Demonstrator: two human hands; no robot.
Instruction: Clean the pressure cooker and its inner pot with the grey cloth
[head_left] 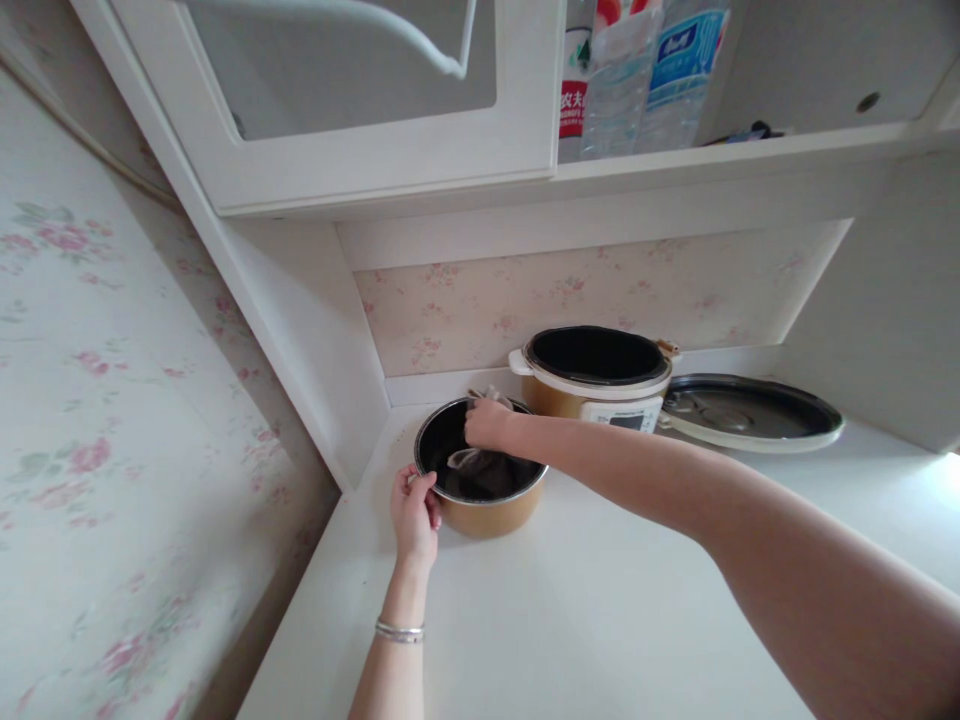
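A round inner pot (487, 517), black inside and gold outside, stands on the white counter. At its left rim, my left hand (415, 510) pinches the edge between thumb and fingers. Inside the pot's far side, my right hand (489, 424) is closed on a greyish cloth (466, 459), part of which hangs down into the pot. My right fingertips are partly hidden by the hand itself. Behind and to the right sits the rice cooker body (551, 397), with its dark round opening facing up.
The cooker's lid (757, 412) lies on the counter at right, inner side up. Overhead, a shelf (750, 150) holds plastic bottles (622, 85) beside a white cabinet door (390, 150). A floral-papered wall (112, 420) rises on the left, and a side panel (300, 330) borders the counter.
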